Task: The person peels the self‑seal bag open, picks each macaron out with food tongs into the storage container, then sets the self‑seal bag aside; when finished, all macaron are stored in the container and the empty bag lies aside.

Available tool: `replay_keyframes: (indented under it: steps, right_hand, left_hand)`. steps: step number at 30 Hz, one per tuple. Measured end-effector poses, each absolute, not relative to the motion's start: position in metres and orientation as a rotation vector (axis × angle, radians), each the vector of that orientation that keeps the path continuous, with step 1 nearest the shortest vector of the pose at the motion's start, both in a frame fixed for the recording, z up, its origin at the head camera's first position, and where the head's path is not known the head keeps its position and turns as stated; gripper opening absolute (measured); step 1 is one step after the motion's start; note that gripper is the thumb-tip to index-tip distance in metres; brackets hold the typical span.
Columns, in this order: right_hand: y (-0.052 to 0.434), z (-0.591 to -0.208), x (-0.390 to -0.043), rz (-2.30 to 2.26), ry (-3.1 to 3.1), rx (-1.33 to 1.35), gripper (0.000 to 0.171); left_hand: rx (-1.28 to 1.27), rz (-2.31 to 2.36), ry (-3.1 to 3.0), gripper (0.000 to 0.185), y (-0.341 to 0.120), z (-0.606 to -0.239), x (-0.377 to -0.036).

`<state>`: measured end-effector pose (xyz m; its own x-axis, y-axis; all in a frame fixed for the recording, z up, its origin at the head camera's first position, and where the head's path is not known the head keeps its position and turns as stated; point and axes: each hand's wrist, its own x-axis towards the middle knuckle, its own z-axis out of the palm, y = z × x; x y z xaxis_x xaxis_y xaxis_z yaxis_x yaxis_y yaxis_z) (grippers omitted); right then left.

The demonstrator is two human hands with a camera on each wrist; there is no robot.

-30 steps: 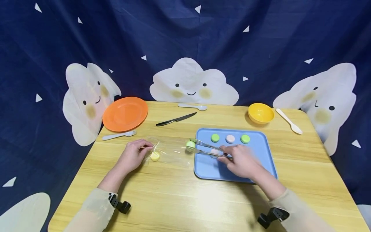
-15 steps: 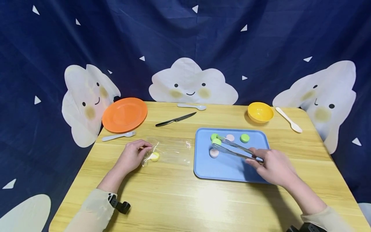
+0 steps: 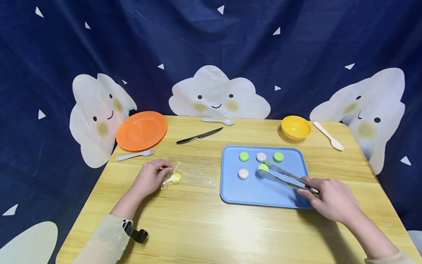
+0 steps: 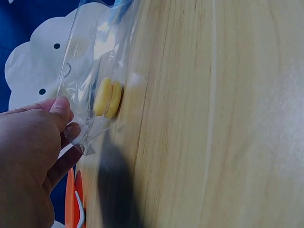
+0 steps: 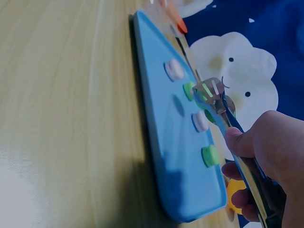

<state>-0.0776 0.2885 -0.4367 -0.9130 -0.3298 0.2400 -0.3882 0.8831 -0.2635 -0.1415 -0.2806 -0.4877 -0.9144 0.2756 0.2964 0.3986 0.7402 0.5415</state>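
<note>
Tray (image 3: 230,190): five macarons, one in tongs (image 3: 287,176) gripped by right hand (image 3: 331,198) | bag (image 3: 194,170): yellow macaron (image 3: 176,178), left hand (image 3: 150,178) pinching

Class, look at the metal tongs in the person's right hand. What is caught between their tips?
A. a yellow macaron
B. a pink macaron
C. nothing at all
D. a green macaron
D: the tongs in the right hand pinch a green macaron over the blue tray; the yellow macaron lies in the clear bag.
</note>
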Motion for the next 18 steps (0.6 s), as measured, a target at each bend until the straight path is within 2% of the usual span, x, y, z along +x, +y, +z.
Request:
replay_keyframes:
  steps: [18]
  right_hand:
    - [0.291, -0.449, -0.076, 0.513, -2.987, 0.524, 0.043]
  left_hand:
    - [-0.527, -0.915, -2.749, 0.004, -0.282, -0.487, -0.14]
